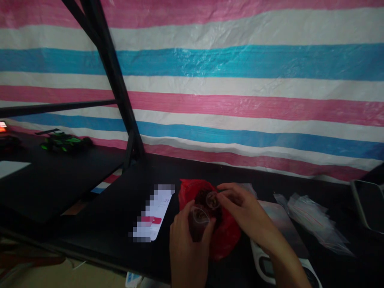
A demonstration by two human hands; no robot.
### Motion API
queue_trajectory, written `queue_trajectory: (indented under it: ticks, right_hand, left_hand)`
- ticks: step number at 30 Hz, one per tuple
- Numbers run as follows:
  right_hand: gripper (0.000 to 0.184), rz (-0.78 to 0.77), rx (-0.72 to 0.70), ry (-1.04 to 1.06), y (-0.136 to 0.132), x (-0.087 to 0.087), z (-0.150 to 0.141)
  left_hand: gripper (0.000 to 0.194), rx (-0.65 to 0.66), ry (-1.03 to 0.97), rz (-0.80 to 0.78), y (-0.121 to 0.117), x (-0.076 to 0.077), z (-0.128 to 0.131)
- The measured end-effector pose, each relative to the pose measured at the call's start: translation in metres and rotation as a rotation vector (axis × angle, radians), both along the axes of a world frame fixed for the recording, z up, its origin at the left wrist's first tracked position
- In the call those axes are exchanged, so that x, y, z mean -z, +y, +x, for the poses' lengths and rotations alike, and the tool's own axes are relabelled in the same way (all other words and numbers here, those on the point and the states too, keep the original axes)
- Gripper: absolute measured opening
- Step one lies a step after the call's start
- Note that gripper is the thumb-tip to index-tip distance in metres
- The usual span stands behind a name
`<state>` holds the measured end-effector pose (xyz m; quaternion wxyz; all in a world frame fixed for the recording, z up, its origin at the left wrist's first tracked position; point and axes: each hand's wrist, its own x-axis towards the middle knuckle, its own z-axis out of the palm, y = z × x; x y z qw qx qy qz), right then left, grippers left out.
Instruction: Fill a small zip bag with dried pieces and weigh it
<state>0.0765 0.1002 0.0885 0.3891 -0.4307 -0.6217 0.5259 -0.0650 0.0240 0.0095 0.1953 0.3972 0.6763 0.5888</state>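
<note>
Dim light. Both hands work over a red plastic bag [223, 236] lying on the black counter [114, 216], just right of a white paper slip [156, 214].

Left hand [187, 244]: fingers closed around a small clear plastic bag [200, 218], holding its mouth up over the red bag.

Right hand [244, 214]: fingers pinched on a small dark, shiny piece [212, 200] at the mouth of the red bag, just above the clear bag. What the piece is cannot be told.

A digital scale [282, 240] sits under the right forearm. A heap of clear bags [312, 220] lies further right, near a dark tray [369, 204]. A green toy car [64, 143] stands far left on a lower shelf. A striped tarp [240, 80] hangs behind.
</note>
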Motion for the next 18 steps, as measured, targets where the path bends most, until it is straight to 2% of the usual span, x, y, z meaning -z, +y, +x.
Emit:
queue_trajectory:
  ticks: [3, 7, 18]
  right_hand:
    - [0.031, 0.085, 0.027, 0.016, -0.008, -0.007, -0.005]
    - [0.029, 0.179, 0.032, -0.111, -0.018, -0.012, -0.009]
    - [0.04, 0.274, -0.009, -0.172, -0.024, -0.014, -0.011]
  left_hand:
    - [0.06, 0.032, 0.045, -0.005, 0.001, -0.002, 0.005]
    - [0.062, 0.028, 0.04, 0.017, 0.004, -0.003, 0.007]
    - [0.06, 0.066, -0.072, 0.075, 0.007, 0.008, 0.007]
